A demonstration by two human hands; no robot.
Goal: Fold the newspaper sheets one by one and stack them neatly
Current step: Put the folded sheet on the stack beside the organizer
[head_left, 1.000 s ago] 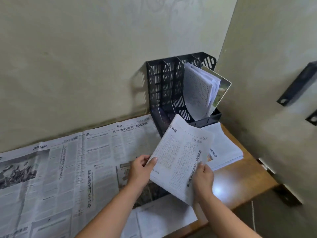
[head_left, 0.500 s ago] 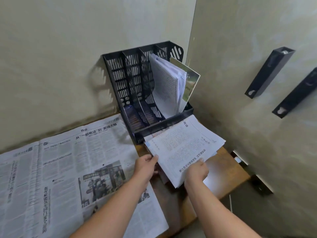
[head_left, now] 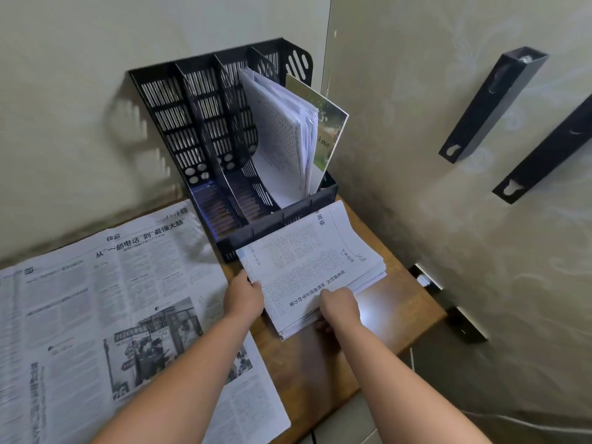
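A folded newspaper sheet (head_left: 307, 261) lies on top of a stack of folded sheets (head_left: 368, 280) on the right part of the wooden desk (head_left: 403, 315), just in front of the black file rack (head_left: 205, 149). My left hand (head_left: 242, 298) grips the stack's near-left edge. My right hand (head_left: 339, 307) holds its near edge, fingers curled under the sheets. An unfolded newspaper (head_left: 105, 315) lies spread flat over the left part of the desk.
The file rack stands against the back wall; its rightmost slot holds papers (head_left: 285, 136) and a booklet (head_left: 330, 123). The side wall on the right carries two black brackets (head_left: 493, 107). The desk's right edge is close to the stack.
The folded sheet, held up in both hands a second ago, has come down flat onto the stack. Both hands now sit at the stack's near edges. The view has shifted right.
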